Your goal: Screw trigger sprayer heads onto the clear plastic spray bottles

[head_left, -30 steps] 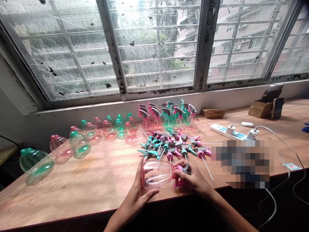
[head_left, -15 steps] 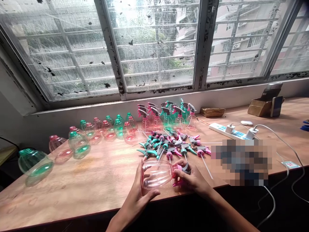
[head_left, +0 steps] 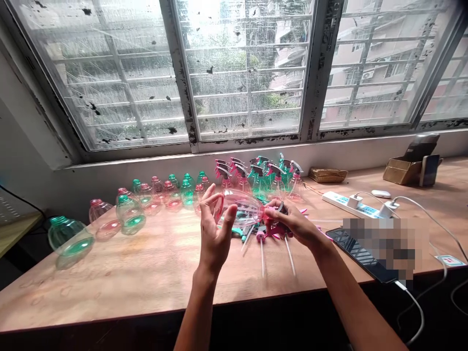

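Observation:
I hold a clear pink spray bottle on its side, lifted above the wooden table. My left hand cups its base with fingers curled round it. My right hand grips the pink and grey trigger head at the bottle's neck. Under my hands lies a heap of loose trigger heads in teal and pink with long dip tubes.
Several capless pink and green bottles stand along the wall at left, one green bottle near the left edge. Finished spray bottles stand behind. A power strip, phone, cables and a small box lie right.
Both hands have raised the pink bottle off the table and away from me, over the heap of trigger heads. The camera view has tilted slightly.

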Motion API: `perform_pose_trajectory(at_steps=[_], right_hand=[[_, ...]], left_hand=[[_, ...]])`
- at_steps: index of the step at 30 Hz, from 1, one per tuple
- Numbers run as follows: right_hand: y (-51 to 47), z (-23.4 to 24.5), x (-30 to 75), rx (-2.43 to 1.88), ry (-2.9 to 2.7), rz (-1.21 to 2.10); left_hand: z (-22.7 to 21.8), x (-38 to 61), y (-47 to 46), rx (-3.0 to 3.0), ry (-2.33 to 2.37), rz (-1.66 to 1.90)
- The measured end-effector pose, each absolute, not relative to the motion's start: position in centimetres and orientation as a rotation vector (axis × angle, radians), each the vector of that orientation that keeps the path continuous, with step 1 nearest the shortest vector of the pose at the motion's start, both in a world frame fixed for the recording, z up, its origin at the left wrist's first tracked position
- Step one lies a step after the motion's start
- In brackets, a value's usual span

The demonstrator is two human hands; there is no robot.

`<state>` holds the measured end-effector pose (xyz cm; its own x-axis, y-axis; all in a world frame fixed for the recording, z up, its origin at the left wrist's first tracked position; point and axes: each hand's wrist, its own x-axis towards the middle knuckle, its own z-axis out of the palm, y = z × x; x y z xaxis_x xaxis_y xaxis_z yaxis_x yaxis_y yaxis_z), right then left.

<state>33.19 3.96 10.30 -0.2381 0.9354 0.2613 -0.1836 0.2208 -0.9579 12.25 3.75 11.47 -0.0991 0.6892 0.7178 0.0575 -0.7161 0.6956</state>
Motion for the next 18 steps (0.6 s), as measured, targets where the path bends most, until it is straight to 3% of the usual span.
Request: perform_pose_trajectory(at_steps=[9,18], right_hand=[[1.6,6.4,31.8,-0.878,-1.179,1.223],[2.4,6.6,29.1,-0.811,-1.151,1.04]], left_hand=[[8.3,9.3,2.2,1.838,1.089,1.632],[6.2,10.2,2.2,1.403,0.989,1.846]])
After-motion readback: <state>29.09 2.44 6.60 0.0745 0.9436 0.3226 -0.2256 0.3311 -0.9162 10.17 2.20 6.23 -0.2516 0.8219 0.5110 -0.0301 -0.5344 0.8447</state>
